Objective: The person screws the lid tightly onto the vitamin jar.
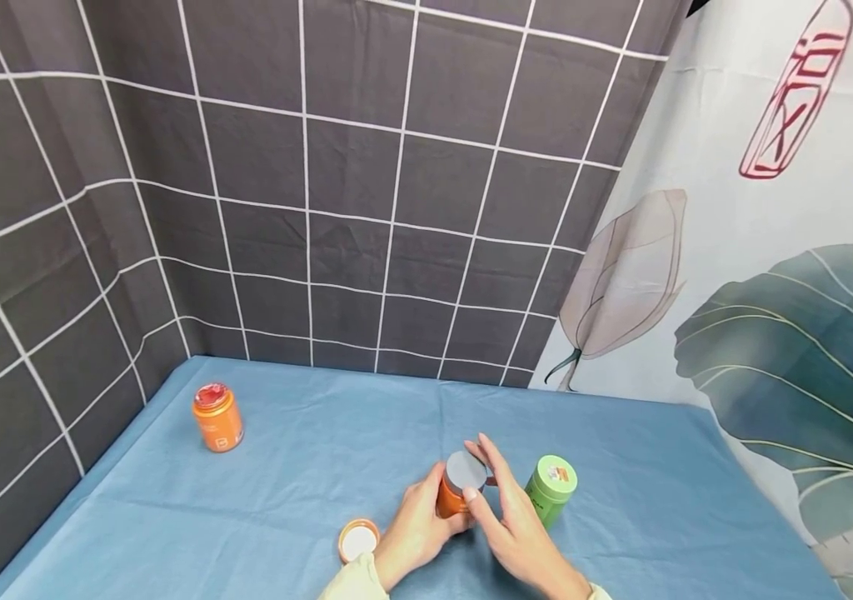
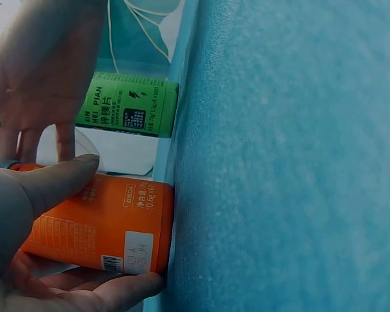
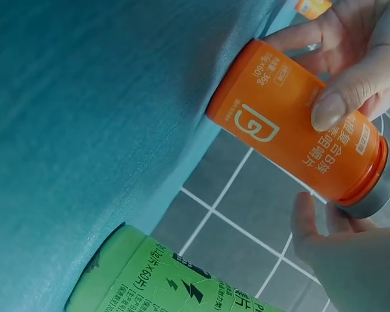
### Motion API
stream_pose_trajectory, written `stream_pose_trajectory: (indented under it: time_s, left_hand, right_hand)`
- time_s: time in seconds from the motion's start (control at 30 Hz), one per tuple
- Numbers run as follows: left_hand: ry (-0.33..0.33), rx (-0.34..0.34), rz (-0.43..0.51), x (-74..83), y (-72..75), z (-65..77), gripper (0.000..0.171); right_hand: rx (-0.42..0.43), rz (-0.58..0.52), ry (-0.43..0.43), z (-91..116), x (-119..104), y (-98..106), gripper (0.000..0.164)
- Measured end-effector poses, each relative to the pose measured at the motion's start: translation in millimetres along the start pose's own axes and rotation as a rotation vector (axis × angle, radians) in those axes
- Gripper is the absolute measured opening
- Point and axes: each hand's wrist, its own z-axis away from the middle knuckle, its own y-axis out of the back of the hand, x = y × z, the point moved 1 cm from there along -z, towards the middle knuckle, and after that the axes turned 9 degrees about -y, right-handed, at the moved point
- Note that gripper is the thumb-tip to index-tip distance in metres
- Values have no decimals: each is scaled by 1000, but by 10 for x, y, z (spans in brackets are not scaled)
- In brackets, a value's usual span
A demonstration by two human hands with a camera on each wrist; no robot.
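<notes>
Gripping an orange bottle, the left hand wraps its thumb and fingers round the body, near the front of the table. The bottle stands upright with its base on a blue cloth. The right hand is at the top, its thumb on the near edge of a grey lid and a finger reaching round the far edge, so the two hands work close together on one bottle. The right wrist view shows the lid on the bottle's mouth, with a strip of orange neck visible below it; how tightly it sits, I cannot tell. White print covers the orange body, and a pale label with a barcode beside it shows low down in the left wrist view.

Just to the right of the right hand stands a green bottle, upright, with a small sticker on its top. Near the left wrist, an orange lid lies with its white inside facing up. Well apart, at the back left, another orange bottle stands with a reddish top. Behind hangs a dark cloth with white grid lines, beside a white leaf-printed cloth.
</notes>
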Motion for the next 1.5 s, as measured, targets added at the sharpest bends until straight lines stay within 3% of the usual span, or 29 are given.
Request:
stream_pose_trajectory:
  time_s: [0.5,0.8,1.1,1.33,1.5]
  left_hand:
    - [-15,2,-28,7,-25,5,52]
    - [14,-5,0,-1,-26,21,53]
    - [-7,10,-1,-2,-19,15,50]
    - [-29,11,-2,-18,-23,-5,50]
    - [4,7,9,-14,-15,-14,53]
  right_hand:
    - [77,36,2,-7,-11,37,49]
    - [107,43,1,9,46,14,50]
    - [26,43,45,22,28,24,50]
    - [66,42,54,2,42,16,47]
    - [90,45,59,-24,21,21,49]
